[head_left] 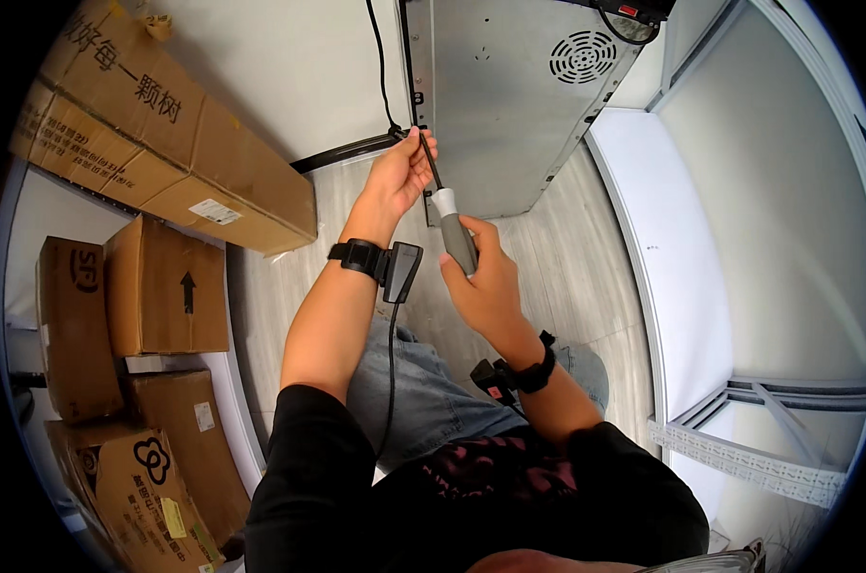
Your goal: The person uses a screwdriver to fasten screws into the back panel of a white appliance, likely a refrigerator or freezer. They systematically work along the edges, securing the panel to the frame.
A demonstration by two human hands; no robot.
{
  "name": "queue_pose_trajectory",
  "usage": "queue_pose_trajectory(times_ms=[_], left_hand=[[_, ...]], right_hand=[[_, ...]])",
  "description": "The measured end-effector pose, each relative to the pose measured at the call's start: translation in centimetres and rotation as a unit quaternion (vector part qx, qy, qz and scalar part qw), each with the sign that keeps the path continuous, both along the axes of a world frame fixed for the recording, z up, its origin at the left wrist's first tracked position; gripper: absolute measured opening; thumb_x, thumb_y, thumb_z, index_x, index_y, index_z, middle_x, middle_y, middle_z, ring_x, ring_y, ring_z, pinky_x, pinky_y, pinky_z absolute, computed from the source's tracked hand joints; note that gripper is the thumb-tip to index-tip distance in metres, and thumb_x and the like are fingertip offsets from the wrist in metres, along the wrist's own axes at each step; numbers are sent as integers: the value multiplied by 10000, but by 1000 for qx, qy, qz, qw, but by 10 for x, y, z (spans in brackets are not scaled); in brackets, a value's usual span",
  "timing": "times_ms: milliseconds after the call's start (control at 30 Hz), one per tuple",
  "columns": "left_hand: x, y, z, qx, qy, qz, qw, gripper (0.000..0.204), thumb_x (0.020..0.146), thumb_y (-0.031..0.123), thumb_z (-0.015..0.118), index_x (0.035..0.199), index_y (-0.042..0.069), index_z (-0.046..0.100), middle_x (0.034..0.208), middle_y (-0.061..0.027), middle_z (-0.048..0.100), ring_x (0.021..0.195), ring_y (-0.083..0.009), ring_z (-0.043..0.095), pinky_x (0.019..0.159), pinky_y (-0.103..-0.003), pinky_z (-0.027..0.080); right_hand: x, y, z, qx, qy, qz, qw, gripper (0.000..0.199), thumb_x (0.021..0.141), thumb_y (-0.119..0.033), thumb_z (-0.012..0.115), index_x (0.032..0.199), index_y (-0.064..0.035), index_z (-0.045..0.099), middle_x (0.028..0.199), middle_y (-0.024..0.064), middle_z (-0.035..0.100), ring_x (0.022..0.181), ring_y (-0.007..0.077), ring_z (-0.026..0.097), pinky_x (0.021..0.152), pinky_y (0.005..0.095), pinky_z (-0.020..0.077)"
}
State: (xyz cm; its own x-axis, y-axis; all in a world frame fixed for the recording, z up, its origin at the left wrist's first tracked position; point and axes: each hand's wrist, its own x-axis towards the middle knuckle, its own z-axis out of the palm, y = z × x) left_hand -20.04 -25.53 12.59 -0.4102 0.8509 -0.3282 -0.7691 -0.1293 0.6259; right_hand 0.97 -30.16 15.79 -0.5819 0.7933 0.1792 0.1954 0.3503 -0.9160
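Observation:
My right hand (485, 277) is wrapped around the grey handle of a screwdriver (459, 234) with a white collar. The dark shaft slants up and to the left, toward the edge of a grey metal cabinet (509, 124). My left hand (404, 174) is closed near the far end of the shaft, thumb and fingers pinched about it at the cabinet's left edge. The fingers hide the tip, and any screw there cannot be seen. Round vent slots and several small holes mark the metal panel.
A black cable (379, 67) runs down the wall left of the cabinet. Large cardboard boxes (251, 181) stand on the left, with more boxes (180, 296) stacked below them. A white ledge (657, 220) borders the pale wood-look floor (571, 248) on the right.

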Motion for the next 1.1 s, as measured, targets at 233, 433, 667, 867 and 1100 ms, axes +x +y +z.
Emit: queue_pose_trajectory(times_ms=[233, 433, 667, 867, 1100], left_hand=[[-8, 14, -3, -5, 15, 10, 1000, 183, 937, 182, 504, 998, 23, 574, 858, -59, 629, 720, -120, 599, 647, -245, 515], [-16, 23, -13, -8, -2, 26, 1000, 176, 934, 160, 501, 1006, 19, 577, 859, -65, 631, 719, -127, 601, 652, -249, 520], [-19, 24, -9, -33, 54, 1, 998, 181, 931, 176, 512, 1008, 27, 580, 858, -52, 633, 730, -127, 605, 669, -244, 518], [-18, 11, -4, -63, 83, -35, 994, 209, 939, 173, 487, 1030, 2, 567, 885, -76, 635, 729, -141, 604, 661, -241, 513], [-7, 0, 8, -56, 135, -79, 986, 252, 947, 138, 424, 1105, -23, 536, 929, -100, 631, 745, -154, 621, 642, -245, 528]], right_hand=[[-25, 5, -12, 22, 41, -41, 998, 431, 797, -164, 606, 1164, 2, 450, 959, 236, 608, 833, 371, 624, 711, 397, 486], [-31, 16, -8, -33, 25, -40, 998, 410, 809, -170, 589, 1160, -9, 450, 934, 239, 611, 818, 372, 622, 708, 398, 480], [-35, 14, -9, -53, 50, -42, 996, 410, 821, -173, 578, 1172, -13, 436, 932, 239, 607, 824, 350, 623, 717, 388, 474], [-39, 9, -7, -88, 32, -52, 994, 411, 829, -171, 566, 1181, -20, 416, 911, 217, 600, 775, 321, 619, 696, 382, 470], [-46, 10, -14, -267, 93, -32, 958, 427, 848, -238, 564, 1165, -11, 389, 827, 156, 614, 752, 275, 618, 679, 366, 461]])
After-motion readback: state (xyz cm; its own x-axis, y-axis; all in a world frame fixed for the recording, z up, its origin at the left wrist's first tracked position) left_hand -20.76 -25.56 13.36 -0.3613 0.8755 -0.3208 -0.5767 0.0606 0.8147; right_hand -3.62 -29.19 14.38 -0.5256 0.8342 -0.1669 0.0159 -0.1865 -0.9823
